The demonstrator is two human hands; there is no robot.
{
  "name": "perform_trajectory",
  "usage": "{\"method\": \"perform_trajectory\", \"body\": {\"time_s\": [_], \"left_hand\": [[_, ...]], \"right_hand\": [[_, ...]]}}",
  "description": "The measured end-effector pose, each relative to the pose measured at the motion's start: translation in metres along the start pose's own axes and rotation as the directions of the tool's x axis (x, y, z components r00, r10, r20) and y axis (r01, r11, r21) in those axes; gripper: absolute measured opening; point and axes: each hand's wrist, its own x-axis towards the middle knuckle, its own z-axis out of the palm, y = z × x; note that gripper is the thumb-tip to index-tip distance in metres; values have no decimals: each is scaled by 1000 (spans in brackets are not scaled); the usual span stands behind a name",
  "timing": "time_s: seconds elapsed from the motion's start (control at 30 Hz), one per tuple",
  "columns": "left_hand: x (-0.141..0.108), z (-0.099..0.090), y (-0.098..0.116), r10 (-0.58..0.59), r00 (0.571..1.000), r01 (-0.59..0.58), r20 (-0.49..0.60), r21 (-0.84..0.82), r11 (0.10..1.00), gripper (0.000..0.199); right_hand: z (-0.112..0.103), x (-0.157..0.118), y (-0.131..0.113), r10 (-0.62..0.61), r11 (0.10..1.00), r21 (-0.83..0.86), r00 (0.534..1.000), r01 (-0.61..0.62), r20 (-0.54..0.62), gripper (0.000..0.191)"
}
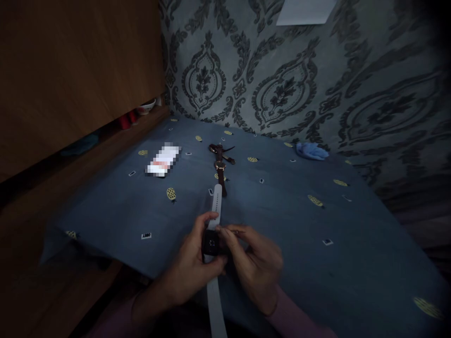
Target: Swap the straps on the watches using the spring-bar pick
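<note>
In the head view my left hand (192, 263) is closed around a smartwatch (211, 242) with a dark square case, thumb and fingers at its edges. Its long white strap (216, 202) runs away from me over the cloth and also down toward my lap. My right hand (255, 263) is pinched at the right upper edge of the case; a thin dark thing may be between its fingertips, but it is too small to make out. Just beyond the strap's far end lie two watches with brown straps (221, 165), one partly over the other.
A blue tablecloth with pineapple prints (289, 211) covers the table. A lit phone (164, 160), blurred out, lies at the left. Crumpled blue cloth or plastic (312, 151) rests by the patterned wall (239, 70). A wooden cabinet (77, 61) borders the left, with a bowl (145, 108) beneath it.
</note>
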Motion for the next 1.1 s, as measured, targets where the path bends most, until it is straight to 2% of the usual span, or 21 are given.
{"method": "perform_trajectory", "body": {"time_s": [0.2, 0.47, 0.57, 0.7, 0.8, 0.9, 0.97, 1.1], "left_hand": [[-3, -2, -5, 12, 1000, -11, -18, 80, 997, 69], [-1, -4, -8, 9, 1000, -10, 17, 63, 998, 70], [1, -3, -5, -9, 1000, 8, 9, 63, 998, 68], [3, -1, -2, -10, 1000, 10, 14, 42, 999, 66], [5, 0, -1, -20, 999, 20, 26, -5, 1000, 65], [5, 0, -1, -28, 999, 28, 35, -7, 1000, 64], [5, -1, -1, -30, 998, 30, 51, 0, 1000, 63], [4, -3, 0, -13, 993, 15, 121, -12, 1000, 58]], "right_hand": [[1, -5, 4, -25, 999, -20, 1000, 25, 1, 15], [0, -4, 6, -67, 997, -48, 998, 67, 1, 17], [2, -4, 7, -23, 1000, -3, 1000, 23, -6, 17], [5, -9, 11, 132, 978, 170, 991, -124, -35, 15], [6, -7, 11, 277, 919, 303, 960, -252, -42, 15], [4, 3, 11, 367, 876, 347, 930, -336, -28, 18], [3, 11, 13, 432, 815, 397, 899, -422, 67, 25], [5, 18, 19, 567, 564, 530, 763, -633, 309, 26]]}}
